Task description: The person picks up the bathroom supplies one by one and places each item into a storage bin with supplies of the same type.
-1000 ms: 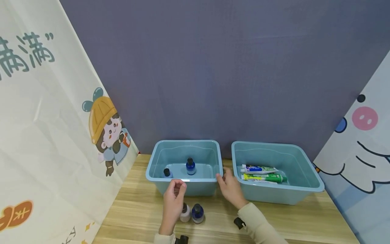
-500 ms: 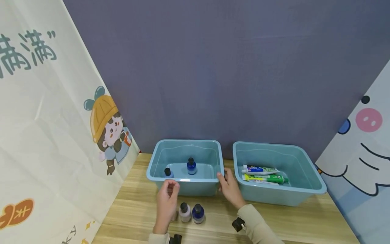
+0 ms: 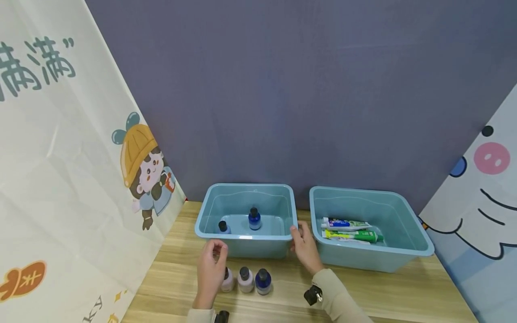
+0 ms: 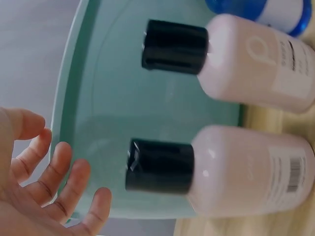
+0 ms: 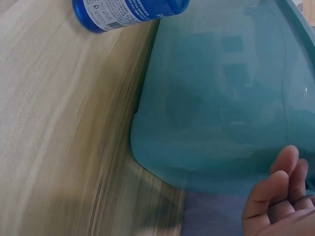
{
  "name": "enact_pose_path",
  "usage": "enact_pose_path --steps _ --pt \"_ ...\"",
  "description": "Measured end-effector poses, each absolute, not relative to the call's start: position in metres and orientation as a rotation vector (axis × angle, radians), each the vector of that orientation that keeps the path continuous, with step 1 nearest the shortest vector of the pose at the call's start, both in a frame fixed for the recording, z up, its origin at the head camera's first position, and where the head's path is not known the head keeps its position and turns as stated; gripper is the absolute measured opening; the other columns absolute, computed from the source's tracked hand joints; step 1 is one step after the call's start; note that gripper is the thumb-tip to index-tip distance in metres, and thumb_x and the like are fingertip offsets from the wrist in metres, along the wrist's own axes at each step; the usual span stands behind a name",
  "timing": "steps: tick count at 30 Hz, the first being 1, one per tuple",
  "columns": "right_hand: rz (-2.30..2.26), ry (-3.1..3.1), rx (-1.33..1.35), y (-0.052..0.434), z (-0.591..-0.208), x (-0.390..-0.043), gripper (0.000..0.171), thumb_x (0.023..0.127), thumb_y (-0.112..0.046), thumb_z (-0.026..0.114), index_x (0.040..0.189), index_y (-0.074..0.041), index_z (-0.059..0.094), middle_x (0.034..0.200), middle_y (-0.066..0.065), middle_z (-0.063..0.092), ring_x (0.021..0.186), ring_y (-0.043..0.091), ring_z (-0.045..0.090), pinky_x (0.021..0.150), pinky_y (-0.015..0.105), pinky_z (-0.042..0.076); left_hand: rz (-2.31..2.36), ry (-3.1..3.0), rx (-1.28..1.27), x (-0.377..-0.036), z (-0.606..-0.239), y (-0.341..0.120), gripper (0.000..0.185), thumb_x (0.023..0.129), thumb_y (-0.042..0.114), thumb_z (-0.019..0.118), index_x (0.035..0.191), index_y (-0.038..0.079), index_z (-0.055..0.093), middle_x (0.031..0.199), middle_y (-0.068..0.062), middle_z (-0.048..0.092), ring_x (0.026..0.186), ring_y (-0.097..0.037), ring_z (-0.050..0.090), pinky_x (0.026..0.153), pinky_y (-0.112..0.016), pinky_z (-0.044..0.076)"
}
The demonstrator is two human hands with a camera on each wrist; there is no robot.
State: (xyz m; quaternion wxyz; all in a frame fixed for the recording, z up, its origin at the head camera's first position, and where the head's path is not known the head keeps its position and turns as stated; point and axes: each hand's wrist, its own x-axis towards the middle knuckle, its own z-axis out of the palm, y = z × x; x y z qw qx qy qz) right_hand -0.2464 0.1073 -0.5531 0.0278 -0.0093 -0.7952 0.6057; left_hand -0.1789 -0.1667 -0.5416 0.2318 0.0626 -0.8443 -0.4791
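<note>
Two pale pink bottles with black caps, one on the left (image 3: 228, 282) and one in the middle (image 3: 245, 283), stand upright on the wooden table beside a dark blue bottle (image 3: 263, 283). My left hand (image 3: 210, 269) is just left of them, fingers loosely bent and holding nothing. In the left wrist view its fingertips are apart from the nearer black cap (image 4: 160, 166). My right hand (image 3: 305, 251) holds the front right corner of the left light-blue plastic bin (image 3: 242, 247), thumb at the rim. Inside that bin are a blue bottle (image 3: 254, 221) and a paler bottle (image 3: 224, 229).
To the right stands a second light-blue bin (image 3: 359, 259) with toothpaste tubes (image 3: 355, 236) lying in it. A narrow gap separates the bins. A grey backdrop (image 3: 258, 112) rises behind them, and printed panels flank the wooden table (image 3: 282, 309).
My left hand has moved left, away from the bottles, uncovering the leftmost pale pink bottle in the row. My right hand stays at the bin's corner.
</note>
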Motion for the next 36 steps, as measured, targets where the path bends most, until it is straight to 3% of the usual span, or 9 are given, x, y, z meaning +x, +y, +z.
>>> enact_pose_path --steps 6,11,19,22,31,36 --pt "1.855 -2.431 -0.042 0.106 -0.557 -0.250 0.037 0.110 -0.033 0.045 0.135 -0.006 0.049 0.089 0.012 0.060 0.068 0.029 0.062 0.064 0.034 0.055 -1.253 -2.374 0.211 -0.176 -0.546 -0.175 0.005 0.098 0.014 0.067 0.097 0.010 0.065 0.091 0.001 0.063 0.085 -0.011 0.057 0.077 -0.029 0.052" --pt "1.858 -2.427 -0.054 0.105 -0.558 -0.250 0.036 0.110 -0.031 0.045 0.135 -0.005 0.049 0.088 0.011 0.060 0.069 0.032 0.062 0.064 0.036 0.055 -1.243 -2.419 0.237 -0.174 -0.550 -0.183 0.009 0.098 0.017 0.068 0.098 0.009 0.065 0.092 0.000 0.063 0.085 -0.012 0.057 0.078 -0.030 0.052" --pt "1.886 -2.413 -0.050 0.105 -0.559 -0.250 0.034 0.110 -0.028 0.044 0.134 -0.004 0.048 0.082 0.013 0.057 0.065 0.021 0.058 0.061 0.032 0.054 -1.327 -2.447 0.196 -0.168 -0.557 -0.191 0.019 0.088 0.009 0.077 0.104 0.005 0.068 0.102 -0.008 0.065 0.095 -0.022 0.059 0.086 -0.040 0.051" --pt "1.897 -2.409 -0.036 0.105 -0.559 -0.250 0.034 0.110 -0.028 0.044 0.134 -0.004 0.047 0.081 0.014 0.057 0.067 0.025 0.060 0.061 0.031 0.053 -1.335 -2.481 0.174 -0.166 -0.560 -0.193 0.024 0.086 0.011 0.079 0.107 0.004 0.068 0.105 -0.009 0.064 0.098 -0.024 0.059 0.089 -0.042 0.050" --pt "1.897 -2.414 -0.014 0.106 -0.560 -0.249 0.037 0.111 -0.029 0.043 0.136 -0.002 0.045 0.082 0.022 0.058 0.065 0.028 0.062 0.062 0.038 0.055 -1.401 -2.546 0.238 -0.163 -0.574 -0.196 0.030 0.089 0.017 0.079 0.115 0.006 0.068 0.110 -0.010 0.062 0.100 -0.023 0.058 0.086 -0.037 0.047" --pt "1.879 -2.435 -0.036 0.106 -0.561 -0.249 0.037 0.110 -0.032 0.044 0.132 -0.002 0.046 0.078 0.017 0.057 0.065 0.032 0.064 0.062 0.042 0.055 -1.486 -2.512 0.286 -0.160 -0.577 -0.195 0.026 0.093 0.019 0.075 0.114 0.007 0.068 0.109 -0.010 0.062 0.099 -0.021 0.058 0.081 -0.029 0.047"
